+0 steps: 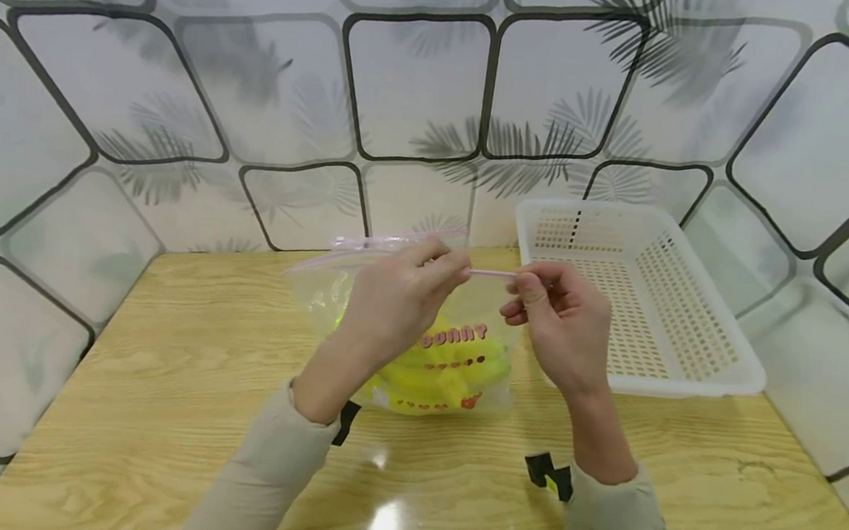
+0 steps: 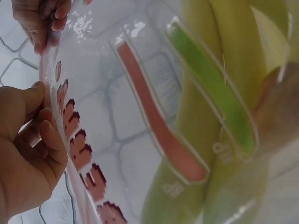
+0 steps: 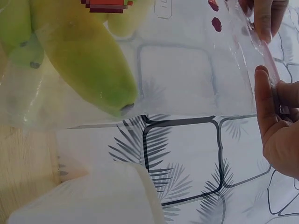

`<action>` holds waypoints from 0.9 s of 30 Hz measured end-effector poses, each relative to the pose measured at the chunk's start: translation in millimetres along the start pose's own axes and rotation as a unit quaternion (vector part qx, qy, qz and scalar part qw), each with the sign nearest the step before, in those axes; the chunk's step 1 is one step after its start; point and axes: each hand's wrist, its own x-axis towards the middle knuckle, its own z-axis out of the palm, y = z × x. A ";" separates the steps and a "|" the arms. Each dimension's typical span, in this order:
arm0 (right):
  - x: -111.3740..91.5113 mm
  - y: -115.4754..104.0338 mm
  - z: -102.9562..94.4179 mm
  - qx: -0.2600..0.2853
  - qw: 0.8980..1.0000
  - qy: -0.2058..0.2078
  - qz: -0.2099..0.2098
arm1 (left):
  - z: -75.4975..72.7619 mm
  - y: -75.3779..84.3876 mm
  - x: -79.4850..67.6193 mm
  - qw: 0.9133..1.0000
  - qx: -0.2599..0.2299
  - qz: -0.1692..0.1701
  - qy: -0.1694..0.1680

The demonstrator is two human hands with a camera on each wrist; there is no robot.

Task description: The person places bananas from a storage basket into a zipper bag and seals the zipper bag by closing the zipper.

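Pinching the pink zip strip of the clear bag [image 1: 404, 338], the left hand [image 1: 395, 296] and right hand [image 1: 562, 326] have their fingers closed tight on it. The bag stands on the counter [image 1: 158, 410] just left of the white basket [image 1: 688, 336], with bananas [image 1: 446, 375] inside. Looks floppy, slippery and bottom-heavy, so the stiffer strip seems like the best place to grab it.

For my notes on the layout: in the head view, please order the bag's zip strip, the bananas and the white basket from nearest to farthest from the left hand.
1. Zip strip: pinched in its fingers.
2. Bananas: just below, inside the bag.
3. White basket: far right, beyond the right hand.
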 end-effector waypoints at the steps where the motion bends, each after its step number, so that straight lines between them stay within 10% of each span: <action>1: 0.3 0.0 -0.3 0.000 1.000 0.002 0.002 | -1.0 -1.8 -1.0 1.000 -0.002 -0.001 0.000; 27: 3.4 3.7 -3.6 0.018 0.999 0.023 0.029 | -30.2 -31.3 -28.1 0.998 -0.019 -0.053 0.016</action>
